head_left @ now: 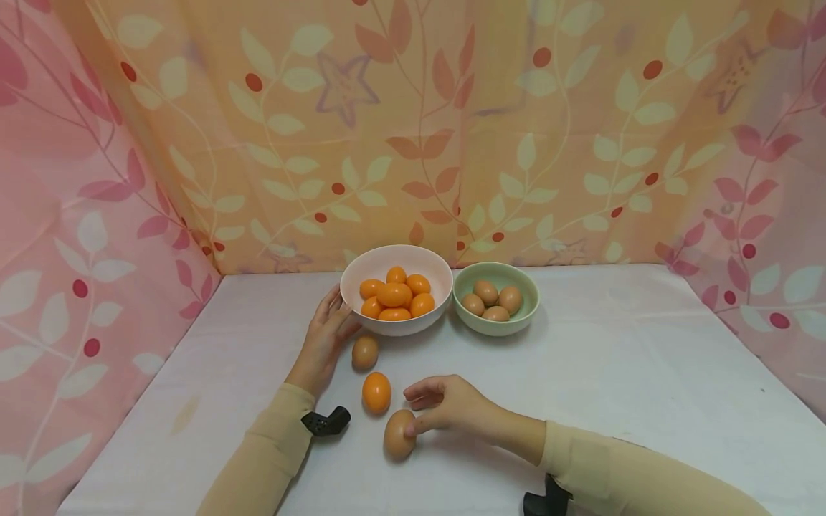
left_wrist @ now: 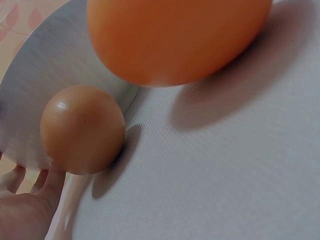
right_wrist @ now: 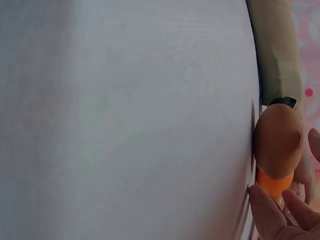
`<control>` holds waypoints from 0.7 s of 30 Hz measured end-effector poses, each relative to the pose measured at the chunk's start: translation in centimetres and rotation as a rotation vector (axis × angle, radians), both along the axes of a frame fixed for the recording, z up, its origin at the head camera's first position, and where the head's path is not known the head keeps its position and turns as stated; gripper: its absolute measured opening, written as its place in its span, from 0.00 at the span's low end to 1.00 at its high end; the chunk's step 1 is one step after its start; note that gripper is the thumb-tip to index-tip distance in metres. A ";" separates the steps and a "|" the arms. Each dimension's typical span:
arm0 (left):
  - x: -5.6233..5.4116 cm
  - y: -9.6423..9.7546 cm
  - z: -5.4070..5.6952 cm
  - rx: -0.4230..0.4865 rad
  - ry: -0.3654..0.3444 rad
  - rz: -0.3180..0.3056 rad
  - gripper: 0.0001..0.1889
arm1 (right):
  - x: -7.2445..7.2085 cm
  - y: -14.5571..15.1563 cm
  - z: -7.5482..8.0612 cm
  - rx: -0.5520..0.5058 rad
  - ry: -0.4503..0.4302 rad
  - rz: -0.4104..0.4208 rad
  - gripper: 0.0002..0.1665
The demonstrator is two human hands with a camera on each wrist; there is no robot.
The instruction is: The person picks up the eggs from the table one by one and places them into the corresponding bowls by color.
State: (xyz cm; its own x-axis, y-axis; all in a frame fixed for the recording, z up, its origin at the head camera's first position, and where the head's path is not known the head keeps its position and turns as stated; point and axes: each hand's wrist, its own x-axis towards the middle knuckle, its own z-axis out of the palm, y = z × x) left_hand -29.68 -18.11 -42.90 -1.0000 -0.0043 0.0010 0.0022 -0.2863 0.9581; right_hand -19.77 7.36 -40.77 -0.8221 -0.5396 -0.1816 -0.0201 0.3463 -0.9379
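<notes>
My left hand (head_left: 325, 332) rests its fingers against the left side of a pale pink bowl (head_left: 403, 328) that holds several glossy orange eggs (head_left: 394, 294). Just in front of that bowl a brown egg (head_left: 365, 353) lies on the cloth, close to the left fingers (left_wrist: 52, 186). An orange egg (head_left: 377, 393) lies nearer me. Nearest of the row is another brown egg (head_left: 399, 436), where my right hand (head_left: 461, 407) reaches in from the right. Its thumb overlaps that egg in the head view; in the right wrist view the spread fingers (right_wrist: 265, 207) stand around the egg (right_wrist: 278, 145).
A smaller green bowl (head_left: 495, 328) with several brown eggs (head_left: 485, 292) stands right beside the pink bowl. White cloth (head_left: 619, 373) covers the table, with patterned curtains (head_left: 413, 143) behind and at both sides. Each wrist wears a black device (head_left: 326, 421).
</notes>
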 end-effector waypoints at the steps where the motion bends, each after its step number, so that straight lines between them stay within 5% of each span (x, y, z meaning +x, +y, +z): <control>1: 0.0 0.0 0.0 -0.003 -0.002 -0.001 0.32 | 0.1 -0.1 0.0 0.001 0.001 0.005 0.33; 21: 0.0 0.0 0.1 -0.010 -0.023 -0.001 0.33 | 0.6 -1.4 0.2 0.038 0.023 0.051 0.28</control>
